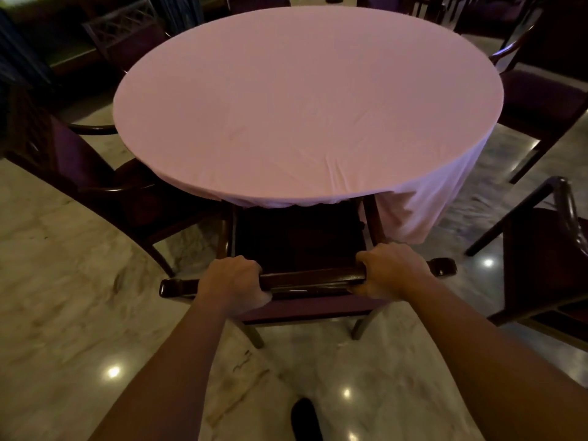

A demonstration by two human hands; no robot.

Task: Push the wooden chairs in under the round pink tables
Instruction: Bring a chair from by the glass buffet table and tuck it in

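A round table under a pink cloth [305, 103] fills the upper middle of the head view. Directly before me stands a dark wooden chair [310, 279] with a purple seat; the front of its seat sits under the cloth's near edge. My left hand [234, 283] is closed around the left part of the chair's top rail. My right hand [386, 270] grips the same rail toward its right end. Both forearms reach forward from the bottom of the frame.
Another wooden chair [79, 167] stands at the table's left, one [541, 103] at the far right, one [127, 39] behind the table. A further chair [547, 249] is close on my right. The floor is glossy marble [63, 297]; a dark shoe [304, 418] shows below.
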